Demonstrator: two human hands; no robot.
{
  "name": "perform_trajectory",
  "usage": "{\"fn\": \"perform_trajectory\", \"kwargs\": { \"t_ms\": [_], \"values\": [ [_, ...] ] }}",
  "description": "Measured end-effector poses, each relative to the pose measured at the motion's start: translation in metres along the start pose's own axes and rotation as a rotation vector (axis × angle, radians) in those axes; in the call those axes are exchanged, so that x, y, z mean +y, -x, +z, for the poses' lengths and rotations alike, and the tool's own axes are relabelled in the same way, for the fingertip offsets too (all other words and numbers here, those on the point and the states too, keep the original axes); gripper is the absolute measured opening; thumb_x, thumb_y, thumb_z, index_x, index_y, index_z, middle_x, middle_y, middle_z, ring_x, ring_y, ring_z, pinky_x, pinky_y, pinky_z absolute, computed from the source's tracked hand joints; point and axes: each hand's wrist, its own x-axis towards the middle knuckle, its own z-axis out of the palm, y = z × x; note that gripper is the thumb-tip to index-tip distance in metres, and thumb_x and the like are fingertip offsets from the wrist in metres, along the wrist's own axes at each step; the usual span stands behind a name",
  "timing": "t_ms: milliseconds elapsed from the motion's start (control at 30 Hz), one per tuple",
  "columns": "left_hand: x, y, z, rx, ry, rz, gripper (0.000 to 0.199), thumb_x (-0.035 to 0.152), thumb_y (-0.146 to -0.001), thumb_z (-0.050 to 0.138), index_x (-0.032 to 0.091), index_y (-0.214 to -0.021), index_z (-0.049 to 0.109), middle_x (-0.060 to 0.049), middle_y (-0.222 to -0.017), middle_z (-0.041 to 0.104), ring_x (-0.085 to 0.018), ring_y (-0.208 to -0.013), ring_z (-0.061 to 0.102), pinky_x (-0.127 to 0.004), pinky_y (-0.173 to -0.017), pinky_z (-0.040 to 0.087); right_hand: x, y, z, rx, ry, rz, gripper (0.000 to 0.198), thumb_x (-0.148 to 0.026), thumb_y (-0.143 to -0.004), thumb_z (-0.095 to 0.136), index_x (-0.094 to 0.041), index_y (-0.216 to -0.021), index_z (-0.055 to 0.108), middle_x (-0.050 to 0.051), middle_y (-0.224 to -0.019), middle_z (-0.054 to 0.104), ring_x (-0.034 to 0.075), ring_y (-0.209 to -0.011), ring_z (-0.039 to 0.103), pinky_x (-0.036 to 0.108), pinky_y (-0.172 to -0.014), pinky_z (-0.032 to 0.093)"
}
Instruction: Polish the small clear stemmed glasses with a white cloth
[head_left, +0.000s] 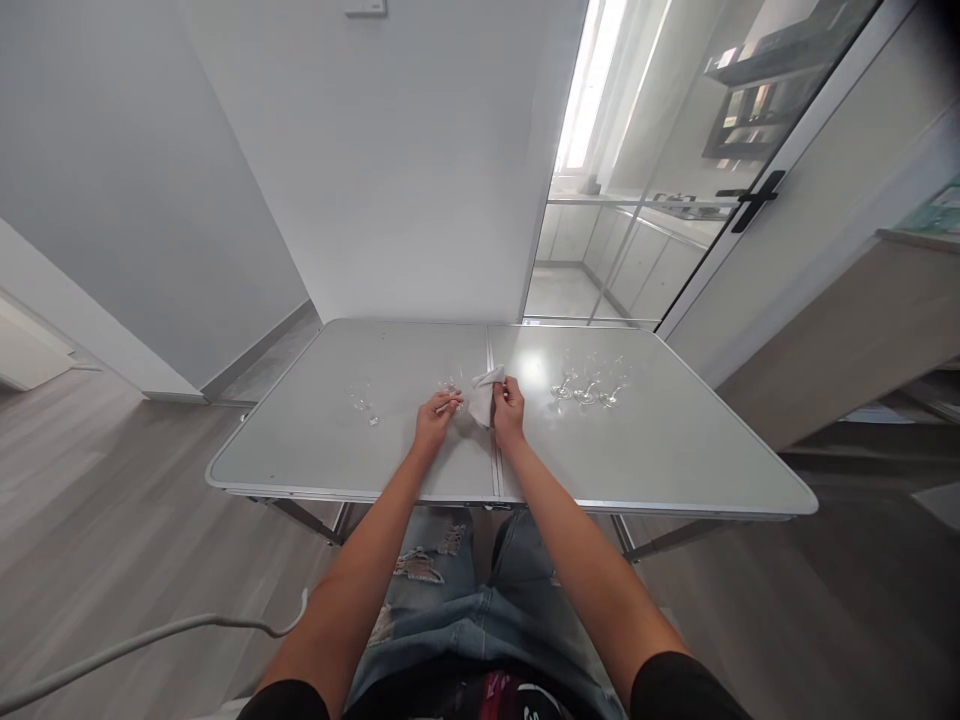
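Over the middle of the table (pixel 300 450), my left hand (pixel 435 418) is closed in a pinch on a small clear stemmed glass (pixel 459 402), whose outline is hard to make out. My right hand (pixel 509 408) grips a white cloth (pixel 482 400) close to that glass; whether the cloth touches it I cannot tell. Just behind my left fingers shows more clear glassware (pixel 449 385), partly hidden. To the right stands a group of small clear stemmed glasses (pixel 586 396). On the left side is more clear glassware (pixel 363 406), faint against the grey top.
The folding table has a seam (pixel 491 450) down its middle and a metal rim. A white wall (pixel 420 180) rises at its far edge. A glass door (pixel 637 150) with a black handle (pixel 757 202) is at the right. A pale cable (pixel 187 624) hangs at the lower left.
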Motion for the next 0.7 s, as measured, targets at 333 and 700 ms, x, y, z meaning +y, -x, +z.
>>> {"fn": "perform_trajectory", "kwargs": {
  "t_ms": [333, 700],
  "values": [
    [0.0, 0.0, -0.002, 0.213, 0.015, 0.046, 0.032, 0.05, -0.081, 0.076, 0.019, -0.088, 0.08, -0.01, -0.097, 0.076, -0.022, -0.096, 0.066, -0.034, -0.084, 0.053, 0.012, 0.006, 0.014, -0.276, -0.353, 0.289, 0.029, -0.044, -0.079, 0.075, -0.024, -0.099, 0.067, -0.001, -0.093, 0.068, 0.015, -0.08, 0.06, 0.024, -0.068, 0.048],
    [0.012, 0.002, -0.003, 0.232, -0.096, 0.073, 0.025, 0.045, -0.08, 0.077, 0.02, -0.082, 0.079, -0.009, -0.089, 0.076, -0.021, -0.087, 0.065, -0.03, -0.074, 0.049, -0.002, 0.013, 0.012, -0.386, -0.352, 0.251, 0.029, -0.039, -0.074, 0.077, -0.022, -0.096, 0.069, 0.002, -0.094, 0.072, 0.019, -0.082, 0.065, 0.027, -0.068, 0.05]
  ]
}}
